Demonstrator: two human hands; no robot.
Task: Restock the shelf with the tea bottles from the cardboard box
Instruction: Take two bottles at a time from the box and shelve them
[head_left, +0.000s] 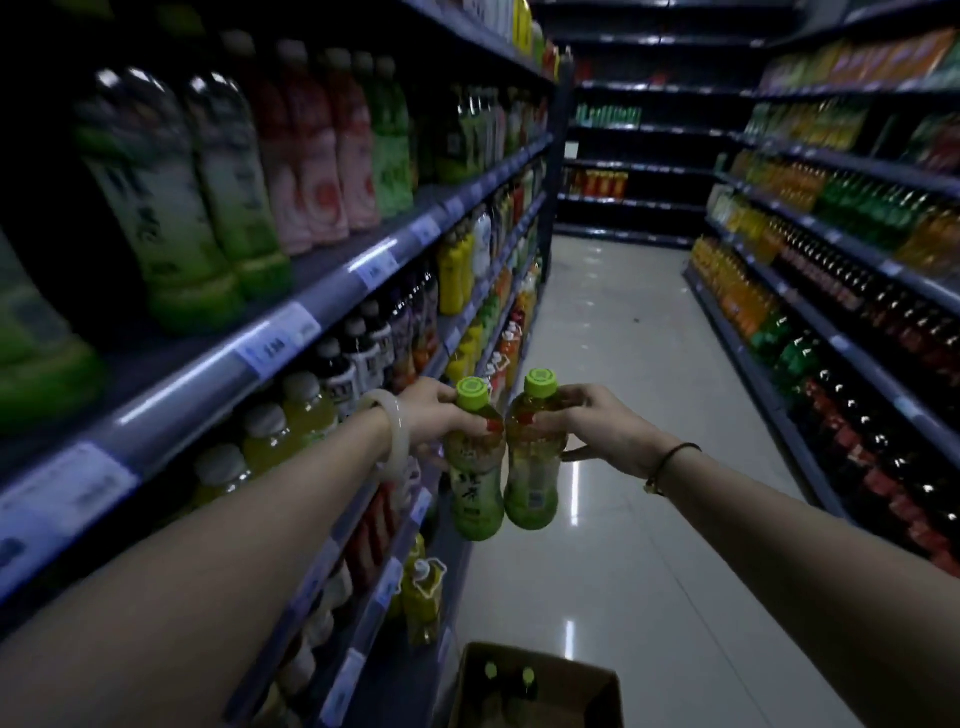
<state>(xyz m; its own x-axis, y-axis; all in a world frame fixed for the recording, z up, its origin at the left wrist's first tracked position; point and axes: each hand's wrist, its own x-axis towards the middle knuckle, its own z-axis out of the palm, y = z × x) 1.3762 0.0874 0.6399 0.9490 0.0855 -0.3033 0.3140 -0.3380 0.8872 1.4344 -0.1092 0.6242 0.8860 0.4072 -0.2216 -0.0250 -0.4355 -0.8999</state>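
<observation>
**Two tea bottles held up in the aisle, box at the feet**

Head view: both arms reach forward into a dim shop aisle. The left hand (431, 415) has its fingers wrapped around the neck and shoulder of a green tea bottle (475, 467), just under its lime cap. The right hand (597, 431) grips a second tea bottle (535, 457) the same way, fingers curled round the upper body. The two bottles hang upright side by side, touching or nearly so at their shoulders, a little below the centre of the frame. A pale bangle (387, 421) sits on the left wrist; a dark cord bracelet (670, 462) circles the right.

At 6 o'clock, on the floor, the open cardboard box (540, 691) shows two more lime caps inside. At 9 o'clock runs the shelf (291, 322) with price tags along its edge, carrying large green tea bottles (208, 208) with pink-labelled ones beside them; between those and the frame's left edge lies a dark gap. Below that shelf, at 8 o'clock, stand yellow drinks and dark-capped bottles, close beside the left forearm. At 3 o'clock the opposite shelving (831, 249) holds orange, green and dark drinks. The glossy tiled floor (623, 364) runs toward 12 o'clock, ending at more shelves.
</observation>
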